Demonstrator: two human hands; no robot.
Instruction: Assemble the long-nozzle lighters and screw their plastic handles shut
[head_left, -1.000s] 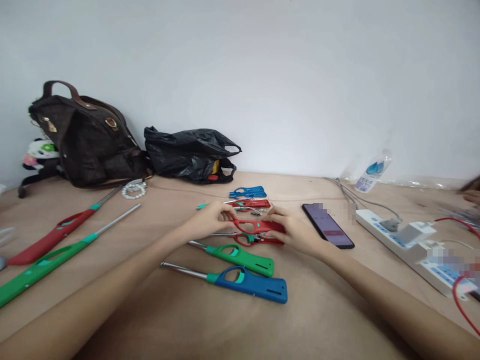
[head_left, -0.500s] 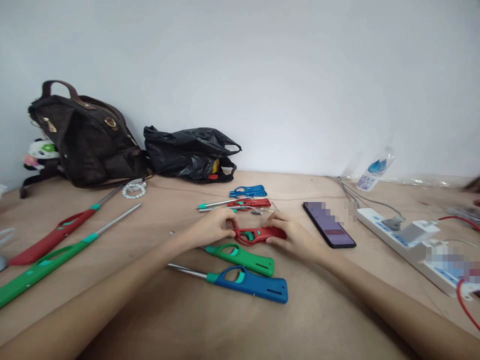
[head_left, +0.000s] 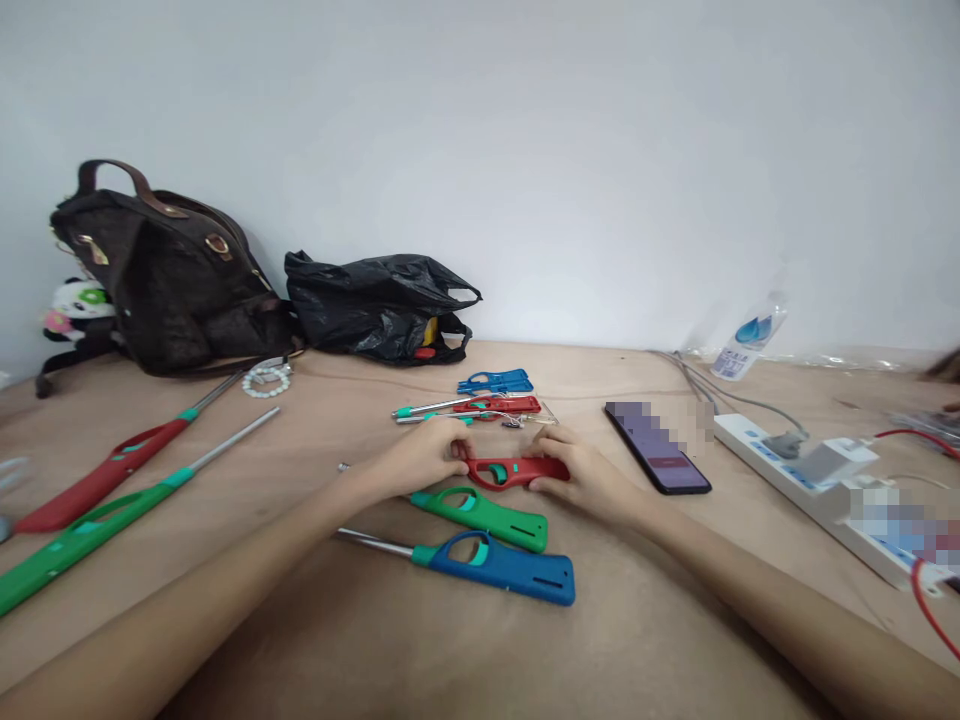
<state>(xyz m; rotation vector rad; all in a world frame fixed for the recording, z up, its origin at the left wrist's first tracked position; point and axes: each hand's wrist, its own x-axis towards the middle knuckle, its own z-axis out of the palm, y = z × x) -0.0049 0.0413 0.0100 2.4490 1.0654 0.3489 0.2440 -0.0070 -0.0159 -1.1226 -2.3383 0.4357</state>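
Between my hands is a red lighter body (head_left: 517, 471) with a teal trigger. My left hand (head_left: 442, 447) pinches its front end, where the fingertips hide any small part. My right hand (head_left: 568, 462) is closed around its rear end. Just nearer lies a green lighter (head_left: 484, 515), its front partly behind my left wrist. A blue lighter (head_left: 499, 573) with a metal tube lies nearest to me. Beyond my hands are an opened red lighter shell (head_left: 510, 404), metal tubes (head_left: 431, 408), small loose parts (head_left: 514, 424) and blue shell halves (head_left: 496, 381).
On the left lie a long red lighter (head_left: 105, 478), a long green lighter (head_left: 97, 535) and a bead bracelet (head_left: 266, 380). A brown backpack (head_left: 180, 280) and a black plastic bag (head_left: 367, 305) stand at the wall. Rightward are a phone (head_left: 656, 450), bottle (head_left: 750, 340) and power strip (head_left: 780, 470).
The red lighter body has tilted slightly and its side faces me a little differently between my fingers. Both hands stay at nearly the same place. The whole view has shifted very slightly.
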